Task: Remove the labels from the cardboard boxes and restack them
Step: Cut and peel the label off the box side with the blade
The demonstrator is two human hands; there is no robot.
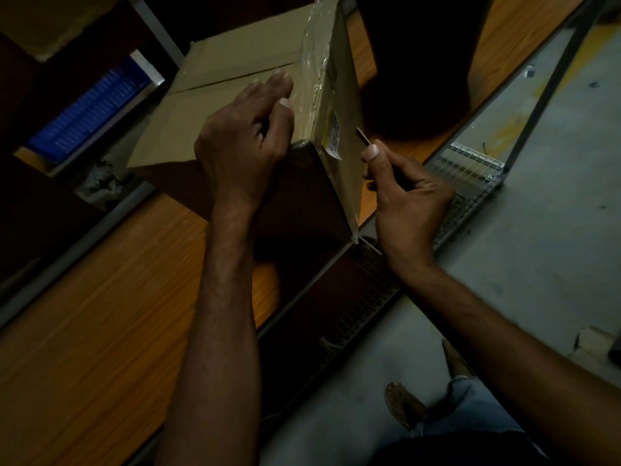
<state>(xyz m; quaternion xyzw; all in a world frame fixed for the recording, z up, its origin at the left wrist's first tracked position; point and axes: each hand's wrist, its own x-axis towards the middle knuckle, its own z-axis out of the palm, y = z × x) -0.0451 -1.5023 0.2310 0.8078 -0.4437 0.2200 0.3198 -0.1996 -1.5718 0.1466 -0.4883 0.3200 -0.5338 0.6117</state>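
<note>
So, far left there's a blue crate (90, 109) off the worktop (100, 297). Next, the cardboard box (235, 55) sits on the worktop by its right edge. The left hand (245, 139) is on top, fingers (279, 82) curled over the taped corner to steady it. Its label (332, 136) is on the right side face, just past that corner. The right hand (410, 196) pinches a thin blade (363, 136), tip just beside the label, not clearly touching. Risk as I see it: too steep an angle gouges the cardboard, or a slip sends the blade toward that left thumb.
</note>
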